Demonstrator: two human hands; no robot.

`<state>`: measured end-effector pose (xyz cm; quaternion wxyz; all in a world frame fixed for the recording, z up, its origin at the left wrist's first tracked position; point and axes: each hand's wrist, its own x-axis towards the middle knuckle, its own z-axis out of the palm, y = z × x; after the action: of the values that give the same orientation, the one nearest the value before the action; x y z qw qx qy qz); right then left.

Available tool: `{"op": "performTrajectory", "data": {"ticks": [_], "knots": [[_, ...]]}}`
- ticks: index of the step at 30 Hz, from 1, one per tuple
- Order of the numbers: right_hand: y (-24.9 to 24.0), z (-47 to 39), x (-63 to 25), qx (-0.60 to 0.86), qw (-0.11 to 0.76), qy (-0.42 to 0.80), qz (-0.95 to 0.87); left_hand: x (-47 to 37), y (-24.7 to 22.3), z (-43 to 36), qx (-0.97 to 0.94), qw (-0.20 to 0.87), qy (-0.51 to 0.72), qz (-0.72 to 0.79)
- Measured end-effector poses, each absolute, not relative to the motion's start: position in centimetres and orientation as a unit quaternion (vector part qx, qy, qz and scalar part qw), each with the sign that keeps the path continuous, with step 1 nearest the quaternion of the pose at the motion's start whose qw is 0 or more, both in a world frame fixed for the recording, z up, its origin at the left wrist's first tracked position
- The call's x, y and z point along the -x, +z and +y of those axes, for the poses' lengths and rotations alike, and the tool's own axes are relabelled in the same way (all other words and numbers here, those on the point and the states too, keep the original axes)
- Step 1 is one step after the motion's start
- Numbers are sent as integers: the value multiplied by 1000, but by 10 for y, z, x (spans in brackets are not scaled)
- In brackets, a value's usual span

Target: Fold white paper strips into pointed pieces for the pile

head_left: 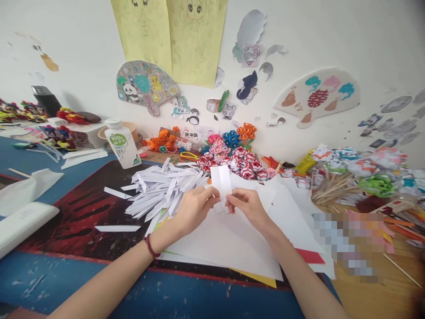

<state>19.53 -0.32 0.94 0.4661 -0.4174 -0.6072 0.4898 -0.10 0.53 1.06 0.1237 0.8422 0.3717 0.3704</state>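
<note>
Between my two hands a small folded white paper strip (221, 179) stands upright, with a crease down its length. My left hand (201, 201) pinches its lower left edge, and a dark red bracelet circles that wrist. At the lower right edge, my right hand (247, 204) grips the same paper between thumb and fingers. Beneath both hands lie large white paper sheets (229, 243). Just left of my left hand is a heap of narrow folded paper strips (162, 188). One loose strip (117, 228) lies apart on the dark red and black mat (79, 221).
Behind the papers sit red and white paper flowers (247, 164) and orange flowers (162, 141). A white bottle (122, 144) stands at the back left. Wooden sticks (341, 188) and more paper flowers (376, 184) crowd the right. A white case (26, 226) is at the left edge.
</note>
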Motion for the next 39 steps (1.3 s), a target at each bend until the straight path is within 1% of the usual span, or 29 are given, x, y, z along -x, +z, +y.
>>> {"op": "performTrajectory", "data": {"ticks": [5, 16, 26, 39], "knots": [[10, -4, -193, 409, 469, 500, -602, -1, 11, 4, -819, 219, 364, 386], [7, -5, -190, 390, 446, 549, -590, -7, 10, 2, -768, 307, 426, 366], [6, -5, -191, 375, 419, 571, -599, -9, 13, -5, -758, 339, 424, 362], [6, -7, -192, 365, 409, 580, -602, -10, 9, -6, -760, 323, 420, 376]]}}
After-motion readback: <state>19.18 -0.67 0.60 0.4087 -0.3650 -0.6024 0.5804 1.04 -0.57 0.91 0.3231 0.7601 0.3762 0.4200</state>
